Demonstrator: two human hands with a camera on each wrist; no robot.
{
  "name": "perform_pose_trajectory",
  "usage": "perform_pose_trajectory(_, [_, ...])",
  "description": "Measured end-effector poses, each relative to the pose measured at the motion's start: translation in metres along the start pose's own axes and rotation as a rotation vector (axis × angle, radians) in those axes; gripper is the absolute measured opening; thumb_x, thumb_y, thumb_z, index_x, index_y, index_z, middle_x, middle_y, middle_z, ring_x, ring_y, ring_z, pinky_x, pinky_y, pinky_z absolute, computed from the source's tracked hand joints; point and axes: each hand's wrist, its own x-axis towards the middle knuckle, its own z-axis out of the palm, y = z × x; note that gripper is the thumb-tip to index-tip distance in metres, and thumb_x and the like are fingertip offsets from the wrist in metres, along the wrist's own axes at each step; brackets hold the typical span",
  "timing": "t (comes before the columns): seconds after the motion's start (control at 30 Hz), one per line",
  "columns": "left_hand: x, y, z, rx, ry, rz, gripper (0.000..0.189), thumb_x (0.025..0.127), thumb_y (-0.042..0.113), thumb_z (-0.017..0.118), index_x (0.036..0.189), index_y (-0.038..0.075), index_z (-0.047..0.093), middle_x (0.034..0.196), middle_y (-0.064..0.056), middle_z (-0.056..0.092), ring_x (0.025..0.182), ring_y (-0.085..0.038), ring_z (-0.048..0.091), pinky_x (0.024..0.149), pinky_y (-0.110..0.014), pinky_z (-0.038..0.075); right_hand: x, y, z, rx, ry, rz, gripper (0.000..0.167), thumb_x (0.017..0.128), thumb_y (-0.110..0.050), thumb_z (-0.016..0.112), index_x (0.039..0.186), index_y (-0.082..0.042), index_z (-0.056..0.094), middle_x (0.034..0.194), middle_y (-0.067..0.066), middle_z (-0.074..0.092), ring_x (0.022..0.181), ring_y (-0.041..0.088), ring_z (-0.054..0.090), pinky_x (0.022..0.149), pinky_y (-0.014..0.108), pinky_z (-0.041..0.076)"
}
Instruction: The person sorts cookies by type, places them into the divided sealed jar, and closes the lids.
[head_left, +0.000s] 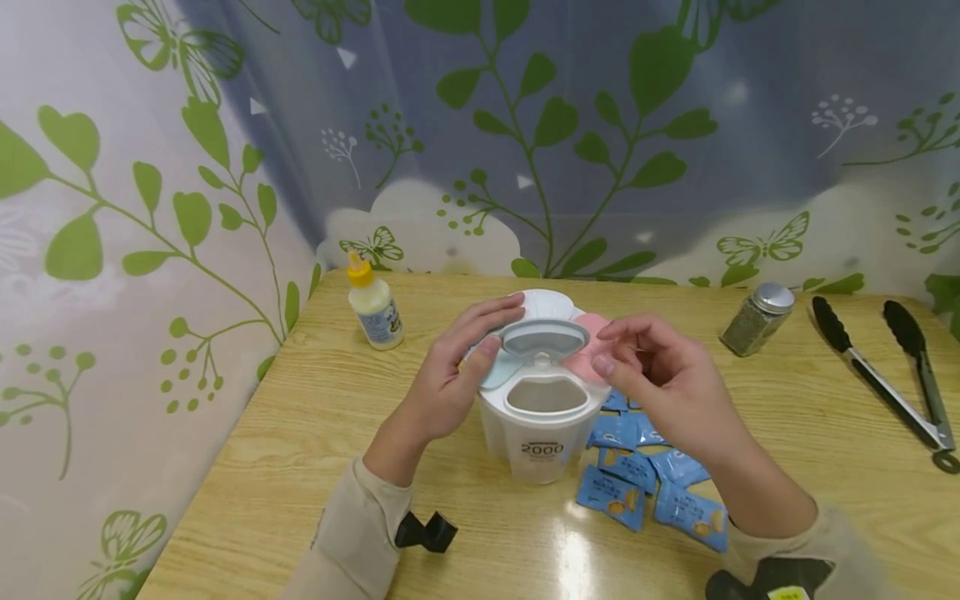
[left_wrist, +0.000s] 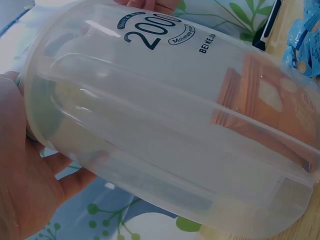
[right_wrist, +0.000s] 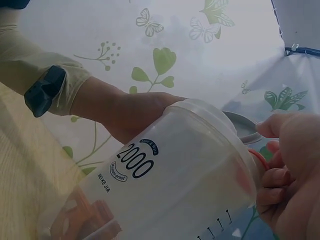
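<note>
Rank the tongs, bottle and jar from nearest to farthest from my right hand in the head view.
1. Jar: just beyond your right hand, to its right.
2. Tongs: farther to the right.
3. Bottle: across on the left.

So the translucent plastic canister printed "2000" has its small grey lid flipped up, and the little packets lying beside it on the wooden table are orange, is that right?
Not quite: the little blue packets lying beside it on the pale wooden table aren't orange, as the head view shows. The translucent plastic canister printed "2000" does have its small grey lid flipped up.
</note>
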Motion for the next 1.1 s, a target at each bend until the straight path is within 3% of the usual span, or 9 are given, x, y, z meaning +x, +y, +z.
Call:
perform_pose_trajectory(0.17, [0.000,-0.001,0.000,-0.006,0.002,-0.012,0.042,0.108,0.019,0.035,0.136,-0.001,0.057,0.151,-0.013,0.049,0.143,-0.025,0.043,0.120,-0.040,0.033,-0.001,0.005,-0.001,-0.039,-0.060,-0.098,0.034,0.094,0.010,0.058,0.127,0.005,0.062,0.078,-0.001,0.048,0.061,0.012,0.041,0.049,0.027,0.035])
perform_pose_trajectory(0.3, [-0.001,-0.001,-0.002,0.015,-0.005,-0.011,0.044,0.108,0.027,0.037,0.137,0.001,0.057,0.151,-0.011,0.049,0.143,-0.023,0.043,0.120,-0.040,0.034,0.000,0.008,0.000,-0.029,-0.079,-0.205,0.022,0.094,0.010,0.059,0.108,0.002,0.073,0.082,0.000,0.053,0.069,0.011,0.044,0.053,0.025,0.038])
perform_pose_trajectory(0.4, [-0.001,-0.001,-0.004,0.023,-0.007,-0.019,0.046,0.105,0.033,0.044,0.137,0.002,0.057,0.151,-0.009,0.049,0.142,-0.022,0.044,0.119,-0.041,0.035,0.000,0.009,0.002,-0.024,-0.055,-0.219,0.020,0.091,0.013,0.061,0.100,0.001,0.075,0.087,0.002,0.054,0.070,0.011,0.043,0.054,0.025,0.037])
perform_pose_trajectory(0.47, [0.000,-0.001,-0.003,0.017,-0.010,-0.024,0.046,0.103,0.032,0.049,0.137,0.003,0.057,0.152,-0.008,0.049,0.142,-0.022,0.044,0.119,-0.041,0.035,-0.001,0.009,0.002,-0.085,-0.022,-0.163,0.022,0.089,0.011,0.065,0.107,0.000,0.073,0.099,0.003,0.054,0.068,0.012,0.041,0.052,0.025,0.036])
perform_pose_trajectory(0.57, [0.000,-0.001,-0.001,0.001,-0.012,-0.030,0.046,0.100,0.030,0.055,0.137,0.003,0.057,0.151,-0.008,0.049,0.142,-0.022,0.044,0.118,-0.041,0.036,-0.002,0.009,0.002,-0.199,0.000,-0.026,0.043,0.087,0.006,0.070,0.128,-0.005,0.064,0.128,0.003,0.048,0.070,0.011,0.048,0.053,0.024,0.039])
perform_pose_trajectory(0.7, [0.000,0.000,-0.001,-0.010,-0.021,-0.050,0.055,0.097,0.041,0.059,0.138,0.004,0.057,0.152,-0.007,0.048,0.142,-0.022,0.044,0.116,-0.042,0.039,0.000,0.012,-0.001,-0.281,-0.084,0.134,0.064,0.092,-0.006,0.068,0.150,-0.016,0.045,0.152,0.003,0.033,0.090,0.014,0.063,0.065,0.024,0.050])
perform_pose_trajectory(0.77, [0.000,0.001,-0.002,-0.005,-0.027,-0.061,0.064,0.094,0.052,0.062,0.138,0.006,0.056,0.153,-0.006,0.047,0.142,-0.021,0.043,0.115,-0.044,0.040,0.001,0.014,-0.003,-0.277,-0.138,0.181,0.068,0.094,-0.011,0.067,0.154,-0.019,0.037,0.151,0.006,0.038,0.093,0.016,0.065,0.068,0.027,0.052])
perform_pose_trajectory(0.87, [0.000,0.002,-0.002,0.008,-0.036,-0.063,0.077,0.088,0.064,0.063,0.139,0.006,0.056,0.153,-0.005,0.046,0.142,-0.022,0.043,0.114,-0.046,0.040,0.001,0.016,-0.005,-0.260,-0.198,0.230,0.073,0.095,-0.018,0.067,0.157,-0.024,0.028,0.139,0.006,0.048,0.081,0.017,0.062,0.064,0.029,0.050])
perform_pose_trajectory(1.1, [0.001,0.000,-0.002,0.005,-0.044,-0.041,0.081,0.085,0.066,0.065,0.138,0.005,0.056,0.154,-0.007,0.046,0.142,-0.023,0.043,0.112,-0.045,0.043,0.000,0.021,-0.007,-0.200,-0.251,0.229,0.080,0.094,-0.022,0.070,0.156,-0.024,0.021,0.130,0.003,0.050,0.076,0.018,0.056,0.060,0.029,0.048])
